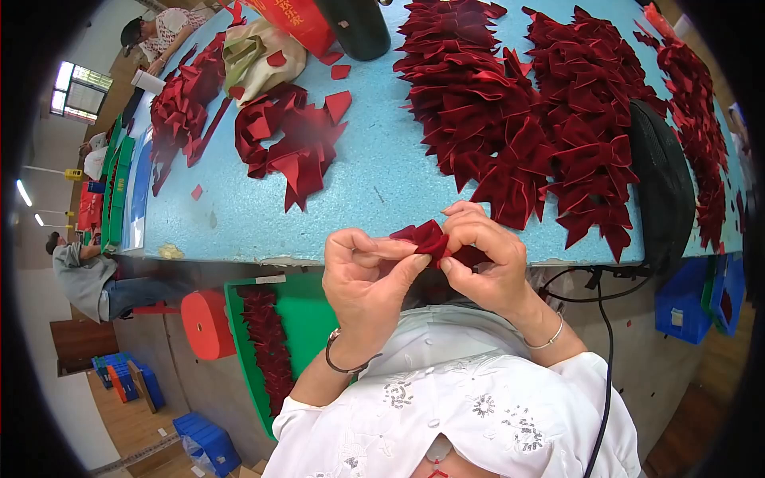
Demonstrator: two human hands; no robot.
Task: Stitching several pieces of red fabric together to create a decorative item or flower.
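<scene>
Both my hands pinch a dark red velvet bow in front of my chest, close to the table's near edge. My left hand grips its left side between thumb and fingers. On the other side, my right hand holds the bow with thumb and bent fingers, hiding part of it. Beyond my hands lies a loose heap of dark red velvet pieces. Long rows of finished-looking velvet bows and more bows cover the right half of the blue table.
A dark cylinder, a red bag and a pale cloth bundle stand at the back. A black case sits at right, a cable hanging below. Below left are a green bin and red roll. Other people work at left.
</scene>
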